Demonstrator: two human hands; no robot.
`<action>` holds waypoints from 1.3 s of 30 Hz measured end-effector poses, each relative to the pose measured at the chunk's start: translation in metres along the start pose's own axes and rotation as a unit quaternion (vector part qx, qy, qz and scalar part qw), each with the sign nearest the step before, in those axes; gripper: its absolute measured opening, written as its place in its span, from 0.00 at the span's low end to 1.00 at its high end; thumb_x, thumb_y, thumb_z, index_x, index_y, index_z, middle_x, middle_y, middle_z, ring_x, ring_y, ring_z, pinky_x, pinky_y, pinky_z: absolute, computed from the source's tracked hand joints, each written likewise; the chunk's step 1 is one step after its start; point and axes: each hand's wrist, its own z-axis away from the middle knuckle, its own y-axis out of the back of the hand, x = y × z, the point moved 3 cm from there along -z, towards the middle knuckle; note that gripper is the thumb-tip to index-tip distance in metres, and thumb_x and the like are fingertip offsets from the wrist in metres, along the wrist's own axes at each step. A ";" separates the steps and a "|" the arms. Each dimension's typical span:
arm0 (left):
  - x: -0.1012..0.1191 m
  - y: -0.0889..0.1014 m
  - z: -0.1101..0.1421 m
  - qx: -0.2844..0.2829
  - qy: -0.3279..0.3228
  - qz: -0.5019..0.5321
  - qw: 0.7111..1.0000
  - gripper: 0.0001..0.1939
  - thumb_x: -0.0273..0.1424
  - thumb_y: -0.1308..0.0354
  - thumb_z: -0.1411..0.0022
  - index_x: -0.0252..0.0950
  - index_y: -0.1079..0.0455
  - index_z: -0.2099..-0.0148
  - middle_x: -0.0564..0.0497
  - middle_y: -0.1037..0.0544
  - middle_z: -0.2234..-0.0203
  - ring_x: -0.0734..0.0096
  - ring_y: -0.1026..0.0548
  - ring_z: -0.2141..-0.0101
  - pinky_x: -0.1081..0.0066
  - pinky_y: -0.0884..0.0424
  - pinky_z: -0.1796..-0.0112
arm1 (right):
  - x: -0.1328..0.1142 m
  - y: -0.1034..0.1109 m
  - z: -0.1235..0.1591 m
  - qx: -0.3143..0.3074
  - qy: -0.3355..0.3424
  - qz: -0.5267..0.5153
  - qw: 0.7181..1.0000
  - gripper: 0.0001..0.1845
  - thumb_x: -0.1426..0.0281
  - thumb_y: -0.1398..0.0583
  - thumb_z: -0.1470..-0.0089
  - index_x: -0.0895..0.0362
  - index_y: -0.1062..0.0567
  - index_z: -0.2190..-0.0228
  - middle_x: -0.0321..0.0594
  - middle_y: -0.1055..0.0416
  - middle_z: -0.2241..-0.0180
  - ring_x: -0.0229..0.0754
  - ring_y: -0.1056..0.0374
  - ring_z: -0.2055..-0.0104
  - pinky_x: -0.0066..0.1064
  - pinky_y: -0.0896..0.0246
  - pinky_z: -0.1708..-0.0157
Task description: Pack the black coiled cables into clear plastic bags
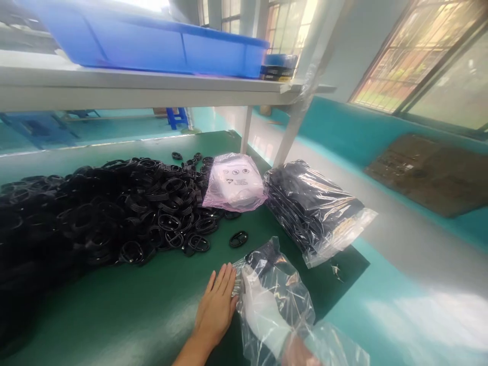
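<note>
My left hand [216, 307] is bare and lies flat, fingers stretched out, its fingertips at the left edge of a clear plastic bag [295, 295]. Inside that bag is my right hand [261, 305], in a white glove, reaching toward the bag's far end. Black coiled cables [265, 256] lie in the bag just beyond the gloved fingers. Plastic creases and glare hide how those fingers are bent. A single coiled black cable [238, 239] rests on the green table a little beyond the bag.
A large heap of coiled black cables [152, 208] covers the table's left side. A pinkish bag with a white packet [236, 180] and a filled clear bag of black goods [312, 203] sit farther back. Above runs a shelf [152, 94] with a blue bin [163, 48].
</note>
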 end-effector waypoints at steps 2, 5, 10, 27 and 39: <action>0.000 -0.002 0.001 -0.002 0.001 -0.009 1.000 0.30 0.36 0.59 0.38 0.38 0.64 0.37 0.48 0.50 0.40 0.63 0.52 0.41 0.57 0.47 0.44 | 0.004 0.002 -0.002 0.009 -0.008 0.000 1.000 0.17 0.60 0.44 0.50 0.48 0.30 0.58 0.42 0.34 0.52 0.44 0.36 0.54 0.36 0.39 0.59; 0.000 -0.002 0.002 0.002 0.013 -0.010 1.000 0.30 0.35 0.59 0.38 0.38 0.65 0.36 0.49 0.51 0.39 0.64 0.52 0.40 0.56 0.47 0.44 | 0.011 0.004 -0.007 0.019 -0.016 -0.001 1.000 0.23 0.59 0.43 0.58 0.45 0.29 0.57 0.42 0.32 0.53 0.48 0.34 0.54 0.36 0.39 0.61; 0.000 -0.001 0.002 0.007 0.022 -0.002 1.000 0.30 0.36 0.59 0.38 0.39 0.64 0.37 0.49 0.50 0.40 0.64 0.52 0.40 0.56 0.48 0.44 | 0.017 0.004 -0.012 0.016 -0.019 -0.012 1.000 0.26 0.57 0.43 0.62 0.46 0.29 0.57 0.45 0.30 0.55 0.50 0.35 0.54 0.38 0.40 0.59; -0.019 0.065 -0.066 -0.031 0.124 0.200 0.971 0.18 0.31 0.59 0.38 0.42 0.39 0.47 0.52 0.31 0.53 0.70 0.34 0.52 0.66 0.38 0.52 | -0.003 -0.014 -0.041 -0.114 -0.008 -0.131 0.985 0.29 0.63 0.44 0.55 0.40 0.38 0.49 0.39 0.34 0.52 0.54 0.43 0.46 0.46 0.51 0.47; -0.012 0.051 -0.100 -0.039 0.149 0.193 0.969 0.18 0.26 0.58 0.41 0.41 0.37 0.50 0.52 0.31 0.54 0.70 0.36 0.54 0.69 0.39 0.54 | 0.010 -0.007 -0.025 -0.108 -0.036 -0.095 0.989 0.26 0.64 0.46 0.51 0.45 0.39 0.48 0.43 0.38 0.49 0.51 0.46 0.45 0.42 0.52 0.47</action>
